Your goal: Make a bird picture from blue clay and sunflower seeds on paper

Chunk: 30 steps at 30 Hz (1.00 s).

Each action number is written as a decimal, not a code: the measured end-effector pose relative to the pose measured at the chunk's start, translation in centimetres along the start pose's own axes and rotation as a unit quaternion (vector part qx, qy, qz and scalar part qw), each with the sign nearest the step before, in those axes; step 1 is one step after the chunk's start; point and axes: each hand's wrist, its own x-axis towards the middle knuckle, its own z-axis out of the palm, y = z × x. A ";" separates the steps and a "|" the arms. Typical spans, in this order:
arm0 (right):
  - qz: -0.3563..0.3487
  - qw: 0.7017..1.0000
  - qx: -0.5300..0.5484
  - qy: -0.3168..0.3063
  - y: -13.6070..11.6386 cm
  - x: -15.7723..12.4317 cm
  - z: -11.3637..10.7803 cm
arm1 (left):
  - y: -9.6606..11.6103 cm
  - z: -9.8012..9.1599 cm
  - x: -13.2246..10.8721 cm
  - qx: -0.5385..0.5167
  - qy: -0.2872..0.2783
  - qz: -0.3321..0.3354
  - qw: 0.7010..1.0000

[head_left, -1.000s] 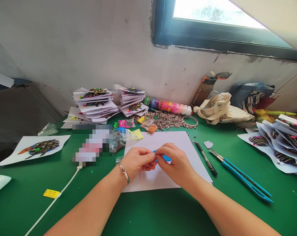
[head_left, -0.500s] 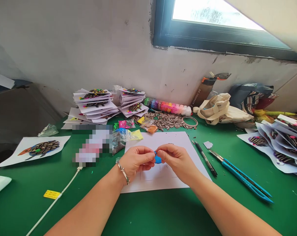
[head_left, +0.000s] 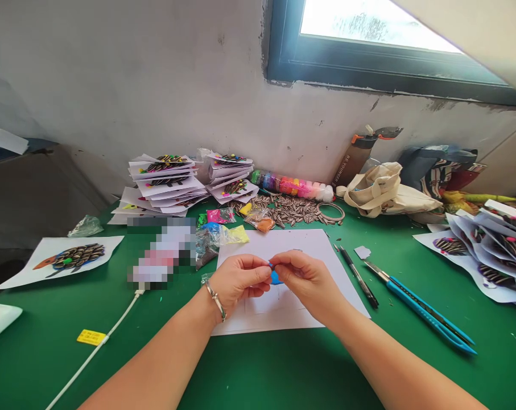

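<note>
Pinching the blue piece (head_left: 276,278) between left hand (head_left: 243,277) and right hand (head_left: 304,273), over the white paper (head_left: 279,240)! Equally near to both; can't tell its long axis.

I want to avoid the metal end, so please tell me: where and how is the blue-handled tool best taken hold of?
Probably grip the blue-handled tool mid-handle, the right hand coming from above and the near right: it lies on the green table, long handle slanting that way, metal end pointing away and left.
</note>
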 end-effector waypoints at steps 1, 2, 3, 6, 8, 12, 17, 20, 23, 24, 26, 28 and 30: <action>-0.015 1.000 -0.011 0.004 0.0 0.0 0.0 | 0.0 0.0 0.0 -0.001 0.001 -0.003 1.000; -0.030 0.999 -0.019 0.007 -0.1 0.0 0.0 | 0.0 0.0 0.0 -0.002 0.000 -0.004 1.000; -0.046 0.999 -0.026 0.007 -0.1 -0.1 0.0 | 0.0 0.0 0.0 -0.004 -0.001 -0.005 1.000; -0.080 0.996 -0.045 0.006 0.0 -0.1 0.1 | 0.1 0.0 -0.1 -0.001 -0.003 -0.005 1.000; -0.097 0.993 -0.061 0.009 0.2 -0.1 0.2 | 0.1 0.0 -0.1 0.003 -0.004 -0.004 1.000; -0.140 0.985 -0.104 0.004 0.7 -0.3 0.4 | 0.0 0.0 0.0 0.008 -0.006 -0.003 1.000; -0.156 0.980 -0.122 -0.016 0.8 -0.3 0.3 | 0.0 0.1 -0.1 0.004 0.003 0.004 1.000; -0.156 0.978 -0.140 -0.018 0.6 -0.3 0.1 | 0.0 0.1 -0.2 0.010 -0.003 -0.001 1.000; -0.161 0.972 -0.171 -0.018 0.5 -0.3 0.0 | 0.1 0.0 -0.1 0.012 -0.010 0.000 1.000; -0.167 0.968 -0.185 -0.017 0.5 -0.3 0.0 | 0.1 0.0 -0.1 0.010 -0.010 0.001 1.000; -0.182 0.959 -0.218 -0.017 0.6 -0.3 0.0 | 0.1 0.0 -0.1 0.006 -0.008 0.003 1.000; -0.202 0.945 -0.257 -0.018 0.7 -0.3 -0.1 | 0.0 0.0 0.0 0.004 -0.004 0.003 1.000; -0.215 0.931 -0.294 -0.025 0.9 -0.3 -0.2 | 0.0 0.0 0.0 0.008 0.003 0.005 1.000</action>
